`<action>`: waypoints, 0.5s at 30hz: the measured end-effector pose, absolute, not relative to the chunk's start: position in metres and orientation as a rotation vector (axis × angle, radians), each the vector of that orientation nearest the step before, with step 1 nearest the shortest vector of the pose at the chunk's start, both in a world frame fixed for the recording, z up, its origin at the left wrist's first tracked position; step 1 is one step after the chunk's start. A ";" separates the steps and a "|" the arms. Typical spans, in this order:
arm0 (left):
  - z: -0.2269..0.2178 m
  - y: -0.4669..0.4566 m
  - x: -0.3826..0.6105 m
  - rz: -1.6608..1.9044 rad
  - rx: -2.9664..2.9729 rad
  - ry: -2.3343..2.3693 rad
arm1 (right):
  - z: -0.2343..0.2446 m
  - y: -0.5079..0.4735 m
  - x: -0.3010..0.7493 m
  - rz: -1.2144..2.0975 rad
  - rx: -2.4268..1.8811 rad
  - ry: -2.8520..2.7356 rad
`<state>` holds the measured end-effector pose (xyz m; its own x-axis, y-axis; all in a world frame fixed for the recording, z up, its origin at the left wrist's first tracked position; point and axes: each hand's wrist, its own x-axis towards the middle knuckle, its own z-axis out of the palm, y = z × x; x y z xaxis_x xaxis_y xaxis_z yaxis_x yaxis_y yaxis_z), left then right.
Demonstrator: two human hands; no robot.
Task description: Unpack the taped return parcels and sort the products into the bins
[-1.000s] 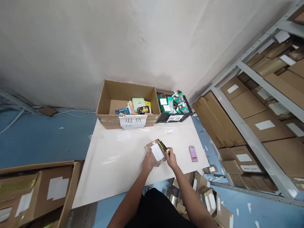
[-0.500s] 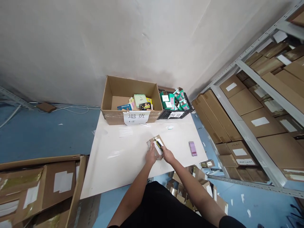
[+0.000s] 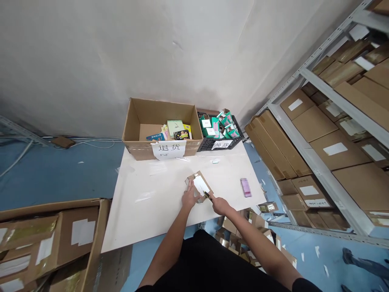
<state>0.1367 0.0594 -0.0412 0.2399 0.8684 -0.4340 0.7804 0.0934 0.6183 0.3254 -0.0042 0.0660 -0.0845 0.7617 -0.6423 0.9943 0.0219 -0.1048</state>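
A small cardboard box [image 3: 201,184] with a white label on top lies on the white table [image 3: 146,219]. My left hand [image 3: 189,197] grips its left side, thumb toward the near end and fingers along the far part. In my right hand [image 3: 220,204] is a box cutter [image 3: 208,195], dark with a little yellow. Its tip is at the label's near right part; whether the blade touches the box is too small to tell. My right fingers are wrapped round the handle.
Behind stand a large carton [image 3: 162,150] of booklets and a black crate [image 3: 217,144] of green boxes. A pixelated pink item [image 3: 246,187] lies to the right. Cartons fill the shelf [image 3: 322,162] and a big box [image 3: 103,227] at left. A person's leg [image 3: 361,263] shows at lower right.
My right hand has drawn the box cutter back toward me and to the right, from the label's upper part to its near end. The view has shifted slightly; a leg has appeared at right.
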 end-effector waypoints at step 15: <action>-0.037 0.046 0.169 0.021 1.749 1.849 | 0.057 -0.027 0.416 -2.306 2.571 1.616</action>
<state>0.1692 0.0456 -0.0367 0.0358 0.9169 -0.3976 0.9076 0.1367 0.3970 0.4159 -0.0266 0.0569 0.0279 0.8857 -0.4634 0.1331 -0.4628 -0.8764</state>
